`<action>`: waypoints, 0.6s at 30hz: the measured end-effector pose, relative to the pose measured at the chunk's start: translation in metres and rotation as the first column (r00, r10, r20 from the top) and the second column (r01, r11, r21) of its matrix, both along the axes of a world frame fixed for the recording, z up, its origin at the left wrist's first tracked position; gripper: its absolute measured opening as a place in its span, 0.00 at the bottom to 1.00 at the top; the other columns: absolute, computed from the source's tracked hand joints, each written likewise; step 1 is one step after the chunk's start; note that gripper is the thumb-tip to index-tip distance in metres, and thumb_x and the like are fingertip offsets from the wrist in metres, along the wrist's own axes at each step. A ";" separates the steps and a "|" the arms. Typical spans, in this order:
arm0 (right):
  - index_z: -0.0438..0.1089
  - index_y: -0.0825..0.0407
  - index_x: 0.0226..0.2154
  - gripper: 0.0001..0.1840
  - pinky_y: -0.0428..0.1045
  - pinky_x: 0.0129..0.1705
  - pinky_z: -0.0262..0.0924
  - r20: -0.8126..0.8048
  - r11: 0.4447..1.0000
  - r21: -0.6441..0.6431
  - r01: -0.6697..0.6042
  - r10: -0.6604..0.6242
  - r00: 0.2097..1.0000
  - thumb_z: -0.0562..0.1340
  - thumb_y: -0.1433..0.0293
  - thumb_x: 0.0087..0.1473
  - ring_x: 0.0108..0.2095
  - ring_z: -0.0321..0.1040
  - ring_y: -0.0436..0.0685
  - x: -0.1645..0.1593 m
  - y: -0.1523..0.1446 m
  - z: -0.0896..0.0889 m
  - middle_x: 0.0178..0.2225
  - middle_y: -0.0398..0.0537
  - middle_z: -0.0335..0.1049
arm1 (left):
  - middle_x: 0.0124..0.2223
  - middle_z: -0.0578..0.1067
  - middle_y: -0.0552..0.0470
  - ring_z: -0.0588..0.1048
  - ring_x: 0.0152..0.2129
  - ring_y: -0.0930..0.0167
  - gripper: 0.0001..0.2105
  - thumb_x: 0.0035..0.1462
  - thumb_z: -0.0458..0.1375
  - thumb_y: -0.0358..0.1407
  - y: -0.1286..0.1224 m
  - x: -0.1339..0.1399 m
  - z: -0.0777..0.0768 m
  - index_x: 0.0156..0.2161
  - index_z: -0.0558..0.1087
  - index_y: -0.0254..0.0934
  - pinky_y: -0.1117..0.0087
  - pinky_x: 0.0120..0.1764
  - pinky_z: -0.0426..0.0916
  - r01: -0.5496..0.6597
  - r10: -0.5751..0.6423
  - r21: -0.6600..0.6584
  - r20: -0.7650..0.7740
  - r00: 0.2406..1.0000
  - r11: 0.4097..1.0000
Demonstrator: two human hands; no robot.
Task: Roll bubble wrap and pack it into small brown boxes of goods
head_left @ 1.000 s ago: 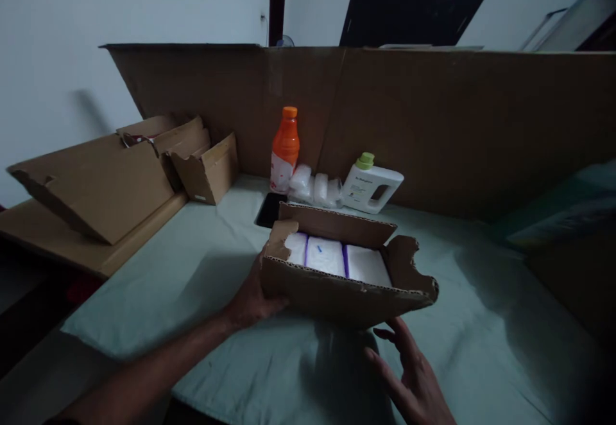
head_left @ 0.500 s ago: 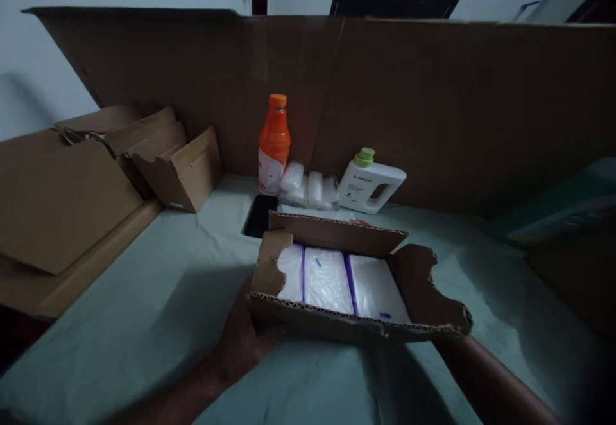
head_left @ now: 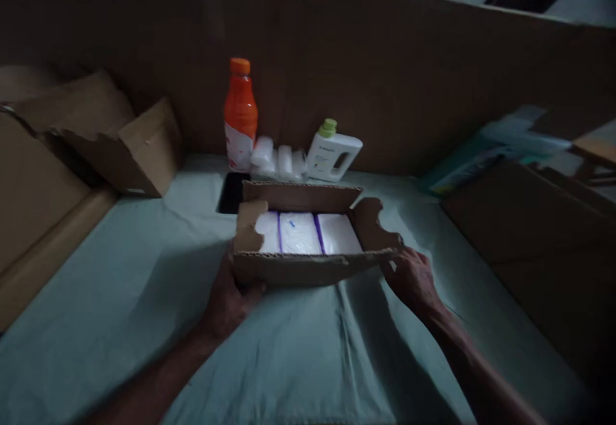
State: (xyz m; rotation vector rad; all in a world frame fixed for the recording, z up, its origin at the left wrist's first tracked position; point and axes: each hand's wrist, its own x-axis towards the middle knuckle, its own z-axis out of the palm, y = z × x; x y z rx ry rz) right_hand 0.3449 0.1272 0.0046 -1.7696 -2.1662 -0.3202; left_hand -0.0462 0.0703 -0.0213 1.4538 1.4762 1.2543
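An open cardboard box is held between my two hands above the cloth-covered surface. Inside it, white plastic-wrapped packs with purple edges stand side by side. My left hand grips the box's left end, thumb along the front wall and the other fingers hidden behind and beneath. At the right end, my right hand is closed on the lower corner of the box, its fingertips partly hidden. The box's far flap stands up, and the side flaps have torn-looking cut-outs.
Behind the box are an orange bottle, bubble-wrapped items, a white jug with green cap and a black phone-like slab. Cardboard boxes stand left and right; a teal package leans at right. A cardboard wall closes the back.
My view has tilted down and turned right. The box sits farther from me and more level, and my right hand now shows at its right end.
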 end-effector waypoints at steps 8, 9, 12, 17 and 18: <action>0.77 0.47 0.38 0.15 0.61 0.48 0.62 -0.012 1.000 0.020 0.018 -0.018 1.000 0.54 0.65 0.62 0.50 0.73 0.64 0.043 -0.111 -0.015 0.44 0.50 0.80 | 0.57 0.70 0.39 0.70 0.57 0.57 0.30 0.54 0.63 0.40 -0.003 -0.003 0.008 0.60 0.60 0.36 0.54 0.59 0.65 0.060 -0.058 0.054 -0.039 0.998 0.997; 0.77 0.46 0.38 0.14 0.60 0.48 0.62 -0.022 0.999 0.030 -0.018 0.019 1.000 0.55 0.66 0.63 0.51 0.73 0.64 0.044 -0.113 -0.017 0.45 0.49 0.80 | 0.57 0.70 0.39 0.70 0.56 0.57 0.30 0.54 0.63 0.40 -0.003 -0.003 0.008 0.60 0.60 0.36 0.54 0.58 0.66 0.063 -0.061 0.064 -0.039 0.997 0.996; 0.77 0.46 0.38 0.13 0.60 0.49 0.62 -0.015 0.988 0.060 -0.144 0.145 0.989 0.55 0.67 0.64 0.53 0.71 0.63 0.049 -0.119 -0.018 0.47 0.47 0.79 | 0.57 0.69 0.39 0.70 0.56 0.57 0.31 0.53 0.63 0.40 -0.002 -0.005 0.010 0.60 0.59 0.35 0.56 0.57 0.67 0.069 -0.067 0.062 -0.039 0.997 0.996; 0.76 0.45 0.38 0.13 0.60 0.44 0.63 0.029 0.969 0.120 -0.216 0.214 0.976 0.56 0.65 0.64 0.50 0.73 0.65 0.060 -0.139 -0.005 0.46 0.50 0.79 | 0.53 0.72 0.41 0.72 0.53 0.57 0.29 0.51 0.64 0.39 0.000 -0.009 0.014 0.56 0.62 0.36 0.54 0.55 0.68 0.070 -0.069 0.037 -0.027 0.997 0.997; 0.76 0.45 0.37 0.12 0.60 0.44 0.63 0.019 0.969 0.129 -0.213 0.212 0.977 0.56 0.65 0.64 0.50 0.73 0.65 0.057 -0.143 0.000 0.46 0.50 0.79 | 0.52 0.73 0.42 0.72 0.53 0.57 0.28 0.51 0.64 0.39 0.000 -0.009 0.016 0.55 0.63 0.36 0.54 0.55 0.68 0.075 -0.075 0.031 -0.019 0.997 0.997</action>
